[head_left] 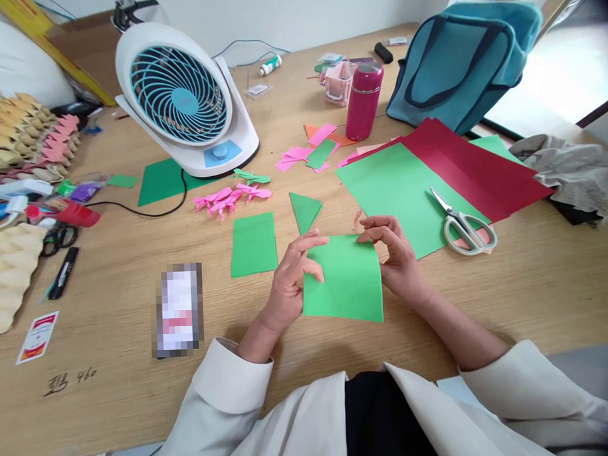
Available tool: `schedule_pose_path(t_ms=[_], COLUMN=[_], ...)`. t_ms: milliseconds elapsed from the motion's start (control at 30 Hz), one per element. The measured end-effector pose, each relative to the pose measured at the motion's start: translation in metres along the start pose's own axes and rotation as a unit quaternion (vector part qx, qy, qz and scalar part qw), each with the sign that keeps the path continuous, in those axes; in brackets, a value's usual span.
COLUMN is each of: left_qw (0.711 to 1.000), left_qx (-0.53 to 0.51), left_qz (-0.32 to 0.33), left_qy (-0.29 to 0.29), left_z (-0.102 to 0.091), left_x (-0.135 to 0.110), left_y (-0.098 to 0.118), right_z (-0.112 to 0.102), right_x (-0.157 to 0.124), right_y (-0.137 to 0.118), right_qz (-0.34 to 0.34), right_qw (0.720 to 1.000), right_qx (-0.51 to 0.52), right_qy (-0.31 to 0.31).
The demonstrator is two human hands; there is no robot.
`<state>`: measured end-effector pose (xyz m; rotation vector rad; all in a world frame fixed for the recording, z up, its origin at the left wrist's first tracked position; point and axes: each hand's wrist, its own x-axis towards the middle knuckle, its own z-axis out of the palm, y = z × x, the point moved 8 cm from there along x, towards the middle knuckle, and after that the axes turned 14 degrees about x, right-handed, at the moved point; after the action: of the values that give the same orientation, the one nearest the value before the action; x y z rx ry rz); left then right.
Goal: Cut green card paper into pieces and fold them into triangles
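Observation:
A square of green paper (346,283) is held above the wooden table (113,341) between both hands. My left hand (290,278) pinches its left edge, thumb on top and fingers curled behind. My right hand (394,251) grips the top right corner with bent fingers. Close by on the table lie a green rectangle (253,244) to the left and a folded green triangle (305,210) just beyond the sheet.
Scissors (463,226) rest on large green (397,185) and red sheets (471,162) at right. Behind stand a white fan (184,99), a magenta bottle (363,99) and a teal bag (462,56). Pink folded pieces (230,198), markers and egg cartons (9,275) crowd the left.

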<state>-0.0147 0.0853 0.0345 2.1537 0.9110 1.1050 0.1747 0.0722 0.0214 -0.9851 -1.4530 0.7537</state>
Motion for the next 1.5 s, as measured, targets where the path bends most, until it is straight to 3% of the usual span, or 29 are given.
schedule_pose_path(t_ms=[100, 233, 367, 500, 700, 800, 933, 1033, 1133, 1200, 1300, 1500], left_qw=[0.991, 0.957, 0.947, 0.927, 0.906, 0.919, 0.962, 0.99, 0.975, 0.956, 0.949, 0.972], left_qx=[-0.11, -0.247, -0.222, -0.241, -0.326, -0.293, -0.16, 0.014, 0.19, 0.253, 0.271, 0.188], left_qz=[-0.074, -0.14, -0.231, -0.284, -0.267, -0.264, -0.218, -0.142, -0.036, 0.011, 0.029, -0.006], left_qy=[-0.022, -0.052, -0.024, 0.038, 0.028, 0.022, 0.031, -0.018, -0.107, -0.147, -0.157, -0.138], left_z=[0.01, 0.023, 0.023, 0.015, 0.0, -0.004, -0.008, -0.005, 0.01, 0.02, 0.027, 0.025], left_x=[-0.001, -0.004, -0.013, -0.018, -0.005, -0.003, -0.001, 0.0, -0.002, -0.004, -0.006, -0.004], left_y=[-0.011, -0.019, -0.038, -0.055, -0.06, -0.062, -0.061, -0.049, -0.031, -0.022, -0.015, -0.015], right_z=[0.001, 0.004, 0.003, 0.001, -0.005, -0.005, 0.004, 0.012, 0.018, 0.022, 0.025, 0.027], right_x=[0.0, -0.004, -0.007, -0.007, -0.005, -0.005, -0.01, -0.015, -0.018, -0.02, -0.022, -0.022], right_y=[0.008, 0.032, 0.046, 0.047, 0.04, 0.039, 0.039, 0.037, 0.034, 0.033, 0.034, 0.035], right_qz=[0.045, 0.169, 0.224, 0.232, 0.209, 0.201, 0.209, 0.215, 0.211, 0.214, 0.218, 0.225], right_qw=[0.996, 0.969, 0.947, 0.956, 0.973, 0.973, 0.96, 0.949, 0.944, 0.941, 0.94, 0.94], right_qx=[0.07, 0.18, 0.231, 0.177, 0.055, 0.037, 0.037, 0.042, 0.059, 0.067, 0.065, 0.053], right_qy=[-0.017, -0.008, 0.024, -0.012, -0.077, -0.11, -0.182, -0.225, -0.246, -0.255, -0.256, -0.251])
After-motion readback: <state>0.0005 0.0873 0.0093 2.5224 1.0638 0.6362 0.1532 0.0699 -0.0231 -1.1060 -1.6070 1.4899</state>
